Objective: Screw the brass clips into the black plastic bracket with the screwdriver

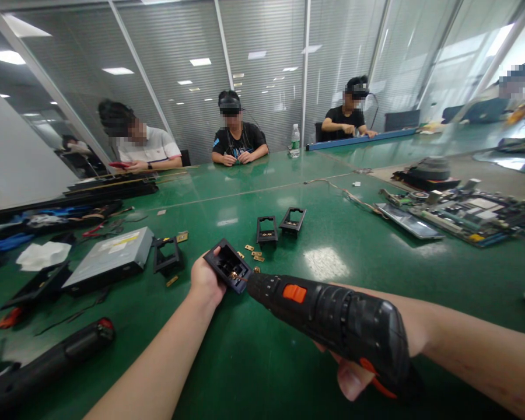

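Observation:
My left hand (207, 280) grips a black plastic housing (226, 262) with its open side tilted toward me. Small brass pieces show inside it. Wrapped round the handle of a black and orange cordless screwdriver (324, 309) is my right hand (354, 373), partly hidden behind the tool. The screwdriver's nose points left, and its bit reaches into the lower end of the housing. Several small brass plates (258, 255) lie on the table just beyond. Two similar black housings (267, 231) stand farther back, and another black frame (168, 256) sits left of my left hand.
A silver disc drive (114, 259) and a dark cylindrical tool (52, 367) lie at left. Circuit boards (476, 213) and a flat silver panel (409, 221) are at right. Across the green table (227, 201) sit several people; a water bottle (294, 141) stands between two of them.

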{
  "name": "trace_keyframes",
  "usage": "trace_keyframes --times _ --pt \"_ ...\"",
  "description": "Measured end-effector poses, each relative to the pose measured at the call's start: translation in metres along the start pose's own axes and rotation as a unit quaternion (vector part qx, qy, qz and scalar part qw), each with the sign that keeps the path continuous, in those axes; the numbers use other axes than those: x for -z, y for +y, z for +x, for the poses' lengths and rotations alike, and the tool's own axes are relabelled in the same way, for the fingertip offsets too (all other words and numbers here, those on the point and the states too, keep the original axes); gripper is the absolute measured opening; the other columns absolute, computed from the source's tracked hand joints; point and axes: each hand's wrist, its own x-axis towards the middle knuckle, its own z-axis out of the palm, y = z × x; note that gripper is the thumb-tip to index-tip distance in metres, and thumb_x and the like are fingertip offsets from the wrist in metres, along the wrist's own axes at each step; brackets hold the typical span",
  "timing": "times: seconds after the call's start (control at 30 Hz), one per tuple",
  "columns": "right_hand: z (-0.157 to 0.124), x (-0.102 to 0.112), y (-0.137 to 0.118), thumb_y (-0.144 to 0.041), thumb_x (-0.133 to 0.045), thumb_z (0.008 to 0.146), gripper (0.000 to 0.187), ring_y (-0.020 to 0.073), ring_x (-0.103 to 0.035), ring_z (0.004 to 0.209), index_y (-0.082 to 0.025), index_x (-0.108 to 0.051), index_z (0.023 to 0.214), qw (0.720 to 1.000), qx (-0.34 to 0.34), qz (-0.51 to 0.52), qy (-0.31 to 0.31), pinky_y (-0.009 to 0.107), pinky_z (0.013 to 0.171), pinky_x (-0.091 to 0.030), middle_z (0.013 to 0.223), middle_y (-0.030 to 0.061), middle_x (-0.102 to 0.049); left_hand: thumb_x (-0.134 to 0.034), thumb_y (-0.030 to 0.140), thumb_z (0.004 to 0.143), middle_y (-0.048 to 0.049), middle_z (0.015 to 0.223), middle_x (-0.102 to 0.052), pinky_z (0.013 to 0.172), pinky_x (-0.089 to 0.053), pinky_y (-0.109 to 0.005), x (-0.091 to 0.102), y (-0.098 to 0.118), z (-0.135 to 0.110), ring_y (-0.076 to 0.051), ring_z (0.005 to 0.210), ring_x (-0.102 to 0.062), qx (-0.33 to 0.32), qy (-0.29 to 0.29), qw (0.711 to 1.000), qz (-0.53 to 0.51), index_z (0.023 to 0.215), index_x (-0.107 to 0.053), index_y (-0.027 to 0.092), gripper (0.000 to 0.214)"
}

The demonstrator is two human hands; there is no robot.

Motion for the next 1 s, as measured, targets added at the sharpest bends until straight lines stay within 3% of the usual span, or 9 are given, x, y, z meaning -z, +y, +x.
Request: trace_keyframes --times 0.13,0.3,0.47,0.6,0.73,1.0 --pt "-0.0015 0.0016 -0.0011 -0.040 -0.091 0.055 0.037 0.0119 -0.060 0.057 -0.013 -0.068 0.064 0.999 -0.028 0.025 -0.010 0.019 0.051 -0.046 0.061 0.0016 -0.064 -0.054 0.020 0.080 -0.0083 0.066 -0.066 0.056 -0.056 -0.037 -0.0001 0.0001 -0.0007 -0.024 0.058 -0.065 0.002 -0.002 1.000 0.001 0.072 -0.063 0.016 0.012" --pt "-0.0025 0.0044 0.0012 -0.038 -0.093 0.050 0.041 0.0156 -0.064 0.060 -0.012 -0.068 0.070 0.985 -0.137 0.090 -0.054 0.022 0.050 -0.051 0.067 0.0040 -0.068 -0.054 0.019 0.079 -0.0063 0.065 -0.065 0.055 -0.056 -0.038 0.0005 0.0000 0.0005 -0.024 0.057 -0.064 -0.003 0.010 1.000 0.001 0.073 -0.061 0.018 0.009" --pt "-0.0030 0.0054 0.0050 -0.032 -0.093 0.053 0.038 0.0158 -0.065 0.058 -0.011 -0.065 0.068 0.989 -0.115 0.084 -0.040 0.022 0.051 -0.053 0.061 0.0031 -0.065 -0.057 0.019 0.078 -0.0080 0.068 -0.067 0.057 -0.057 -0.038 0.0033 -0.0007 0.0013 -0.024 0.059 -0.066 0.001 0.007 1.000 0.000 0.075 -0.063 0.016 0.008" --pt "-0.0024 0.0049 0.0084 -0.029 -0.095 0.044 0.048 0.0163 -0.065 0.055 -0.014 -0.066 0.078 0.982 -0.135 0.128 -0.040 0.022 0.049 -0.052 0.059 0.0004 -0.065 -0.056 0.021 0.079 -0.0091 0.067 -0.067 0.055 -0.057 -0.038 0.0040 -0.0003 0.0001 -0.025 0.059 -0.066 0.007 -0.003 1.000 -0.007 0.074 -0.064 0.016 0.011" --pt "-0.0022 0.0057 0.0048 -0.036 -0.093 0.051 0.040 0.0152 -0.063 0.056 -0.012 -0.064 0.063 0.991 -0.102 0.071 -0.044 0.023 0.051 -0.053 0.059 0.0024 -0.064 -0.055 0.021 0.080 -0.0094 0.064 -0.066 0.054 -0.057 -0.038 0.0015 0.0002 -0.0013 -0.025 0.058 -0.065 0.010 -0.007 1.000 -0.010 0.073 -0.065 0.016 0.013" --pt "-0.0024 0.0065 0.0032 -0.044 -0.091 0.057 0.040 0.0159 -0.063 0.056 -0.014 -0.066 0.065 0.995 -0.061 0.016 -0.072 0.025 0.053 -0.052 0.060 0.0017 -0.063 -0.055 0.020 0.079 -0.0086 0.065 -0.067 0.054 -0.057 -0.037 -0.0009 -0.0008 -0.0011 -0.024 0.058 -0.065 0.003 -0.001 1.000 -0.001 0.073 -0.064 0.016 0.012"
